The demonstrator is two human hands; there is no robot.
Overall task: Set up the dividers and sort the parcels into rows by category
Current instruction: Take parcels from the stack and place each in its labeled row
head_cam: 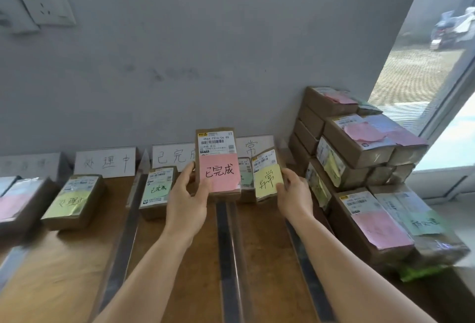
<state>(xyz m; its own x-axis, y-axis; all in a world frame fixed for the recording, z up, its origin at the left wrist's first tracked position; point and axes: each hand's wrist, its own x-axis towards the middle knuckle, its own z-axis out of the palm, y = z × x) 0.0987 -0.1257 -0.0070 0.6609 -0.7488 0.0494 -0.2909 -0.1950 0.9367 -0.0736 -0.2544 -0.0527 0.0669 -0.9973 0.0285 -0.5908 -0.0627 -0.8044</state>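
My left hand (186, 194) holds up a brown parcel with a pink note (218, 160), tilted upright above the table. My right hand (293, 191) grips a smaller parcel with a yellow note (266, 176) in the right-hand row. Metal divider strips (226, 245) (123, 232) (308, 271) run front to back on the wooden table (64, 271), splitting it into rows. White paper signs (105, 162) (174, 156) stand against the wall at the head of the rows. A parcel with a green note (158, 189) lies in the row left of my left hand.
A tall stack of unsorted brown parcels (359, 147) with pink, yellow and green notes fills the right end by the window. A yellow-note parcel (74, 199) and a pink-note parcel (18, 201) lie in the left rows. The grey wall (205, 52) stands right behind.
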